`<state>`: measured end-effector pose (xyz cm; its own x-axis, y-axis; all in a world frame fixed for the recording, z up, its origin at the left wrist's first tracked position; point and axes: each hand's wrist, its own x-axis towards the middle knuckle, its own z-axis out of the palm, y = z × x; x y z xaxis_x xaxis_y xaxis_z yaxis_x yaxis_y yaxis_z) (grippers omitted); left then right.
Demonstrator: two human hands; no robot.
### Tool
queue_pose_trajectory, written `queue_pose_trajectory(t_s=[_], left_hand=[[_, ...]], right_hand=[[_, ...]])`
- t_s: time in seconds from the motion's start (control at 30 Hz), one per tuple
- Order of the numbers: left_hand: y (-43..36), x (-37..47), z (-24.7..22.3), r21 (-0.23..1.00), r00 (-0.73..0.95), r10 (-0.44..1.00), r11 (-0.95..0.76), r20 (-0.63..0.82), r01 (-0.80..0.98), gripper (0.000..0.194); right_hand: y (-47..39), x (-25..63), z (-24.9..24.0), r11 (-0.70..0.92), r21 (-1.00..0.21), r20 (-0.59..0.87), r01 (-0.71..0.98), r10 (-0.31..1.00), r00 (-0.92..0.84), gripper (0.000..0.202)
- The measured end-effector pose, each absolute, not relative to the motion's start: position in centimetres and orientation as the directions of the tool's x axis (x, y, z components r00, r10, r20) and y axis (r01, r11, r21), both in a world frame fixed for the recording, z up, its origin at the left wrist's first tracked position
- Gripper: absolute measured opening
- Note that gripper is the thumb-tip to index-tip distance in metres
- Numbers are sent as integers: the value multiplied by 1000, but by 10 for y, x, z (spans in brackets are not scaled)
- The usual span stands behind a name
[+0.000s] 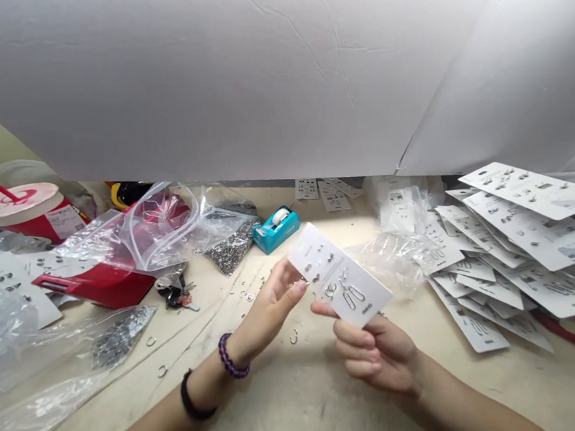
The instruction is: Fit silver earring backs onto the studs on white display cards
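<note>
A white earring card (338,275) is held up over the table, tilted down to the right. Several small studs, hoops and a pair of long oval earrings are fixed on its face. My left hand (275,300) grips the card's left edge, thumb in front and fingers partly hidden behind. At the lower right, my right hand (381,353) pinches the card's bottom edge, its thumb hidden behind it. Below the card, loose hoop earrings (294,337) lie scattered on the table (274,411).
Piled earring cards (532,239) stand at the right, beside clear plastic bags (387,262). A teal tape dispenser (276,230) sits behind my hands. To the left are a bag of small metal parts (231,247), a red stapler-like tool (98,284), keys (181,295) and a red cup (65,216).
</note>
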<state>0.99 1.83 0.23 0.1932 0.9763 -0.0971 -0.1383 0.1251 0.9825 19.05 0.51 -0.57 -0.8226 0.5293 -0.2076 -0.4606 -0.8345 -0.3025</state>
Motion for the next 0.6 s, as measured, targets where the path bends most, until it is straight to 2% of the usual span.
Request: queue_pose_trajectory(t_s=[0.1, 0.2, 0.27, 0.33, 0.37, 0.43, 0.53, 0.6], left_hand=[[19, 11, 3, 961, 270, 951, 206, -153, -182, 34], [18, 10, 6, 990, 156, 985, 86, -69, -108, 27], [17, 9, 7, 998, 90, 996, -17, 22, -54, 25], [16, 8, 9, 996, 26, 996, -87, 87, -10, 22], [15, 8, 9, 994, 2, 994, -109, 109, 4, 22], [13, 7, 10, 992, -10, 992, -128, 128, 1, 22], [12, 8, 11, 997, 113, 992, -51, 57, -54, 41], [12, 9, 11, 996, 218, 975, 65, -49, -67, 62]], right_hand=[[3, 189, -12, -822, -460, -266, -335, 487, -832, 41], [5, 194, -12, -698, -682, -380, -218, 593, -710, 43], [6, 199, -7, -486, -861, -326, -148, 752, -573, 53], [6, 203, -2, -204, -978, -159, -43, 864, -479, 63], [6, 204, 1, -102, -995, -97, 16, 879, -467, 62], [6, 205, 3, -33, -995, -72, 93, 887, -456, 51], [5, 201, 2, -110, -989, -139, 98, 913, -383, 31], [6, 200, 0, -155, -986, -166, 61, 927, -337, 29]])
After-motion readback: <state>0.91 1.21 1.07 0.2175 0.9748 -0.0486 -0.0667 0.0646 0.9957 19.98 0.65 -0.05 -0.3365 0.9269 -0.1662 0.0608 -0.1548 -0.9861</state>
